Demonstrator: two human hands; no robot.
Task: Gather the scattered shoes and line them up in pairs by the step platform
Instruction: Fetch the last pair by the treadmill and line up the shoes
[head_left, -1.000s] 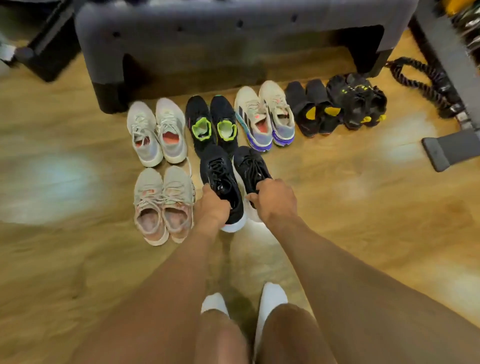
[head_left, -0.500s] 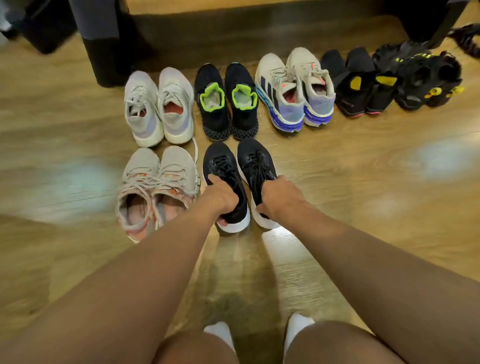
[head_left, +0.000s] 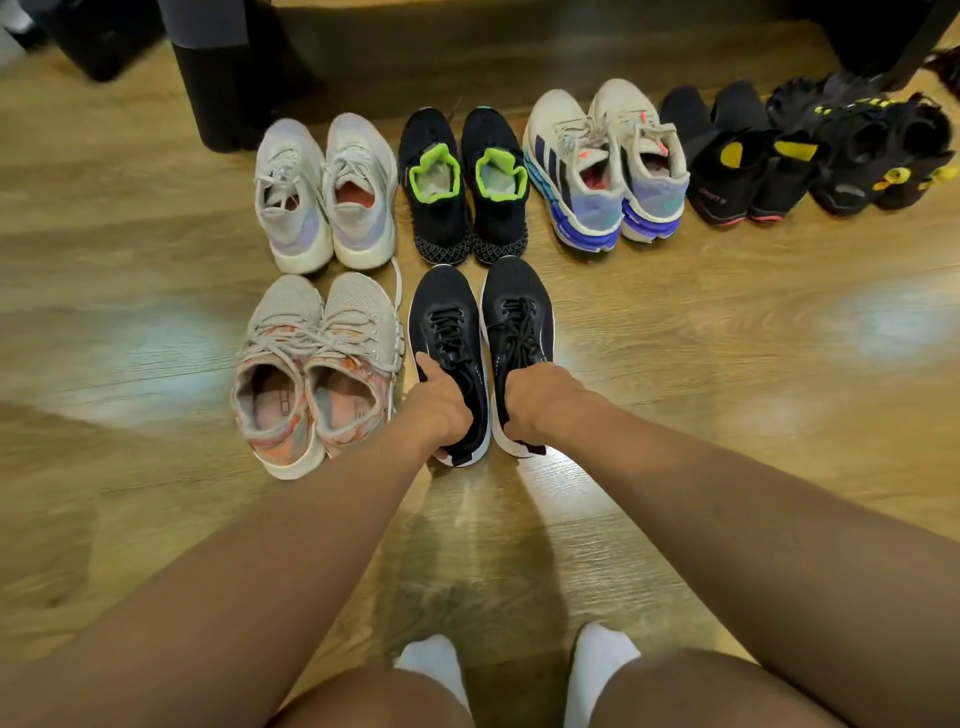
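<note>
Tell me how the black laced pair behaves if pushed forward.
The black pair probably slides easily: the floor looks smooth and glossy. Knit uppers are likely soft and floppy. Low and flat-soled, so unlikely to tip.

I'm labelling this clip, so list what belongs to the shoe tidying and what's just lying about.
Belongs: left hand gripping left black shoe; right hand gripping right black shoe; grey-pink pair; white-lilac pair; green-collared pair; blue-soled pair; yellow-insole pair; strappy black pair; step platform.

Lying about: dark object at top left, too blurred to name.
</note>
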